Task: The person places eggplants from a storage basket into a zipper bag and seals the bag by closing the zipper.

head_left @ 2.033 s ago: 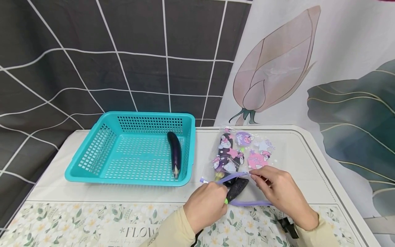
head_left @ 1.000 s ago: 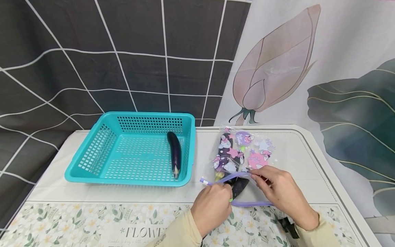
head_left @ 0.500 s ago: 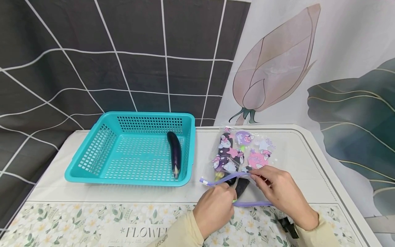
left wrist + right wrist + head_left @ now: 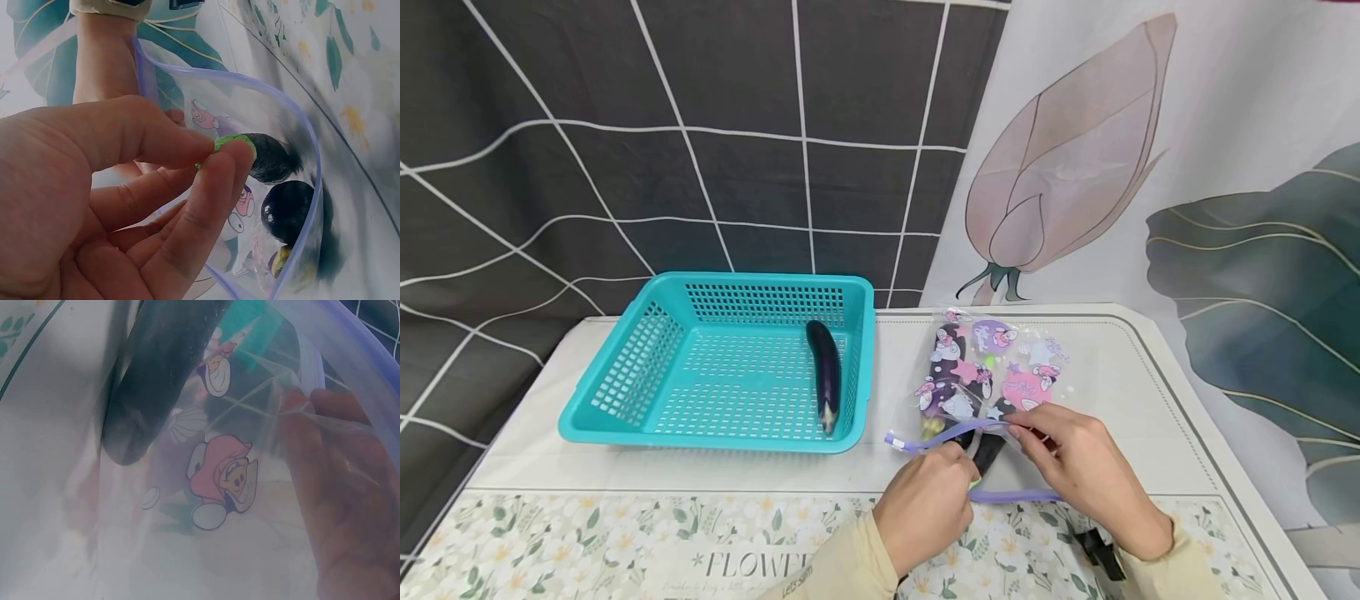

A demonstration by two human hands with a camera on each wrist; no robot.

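My left hand pinches the bright green end of a dark, rough-skinned long vegetable with thumb and fingertips. Most of its body lies inside a clear zip bag with cartoon prints; in the right wrist view its rounded far end is within the plastic. My right hand pinches the upper lip of the bag's mouth, holding it apart from the lower purple zip edge. Other dark vegetables are in the bag, among them one with a glossy black end and one with a yellowish stem end.
A turquoise basket stands left of the bag with one eggplant along its right side. The white zip slider sits at the bag's left corner. A floral mat covers the table's front; a dark tiled-pattern cloth hangs behind.
My left hand has moved right and slightly forward, sliding the dark vegetable deeper into the bag. The right hand has kept its hold on the lip, and the basket has not moved.
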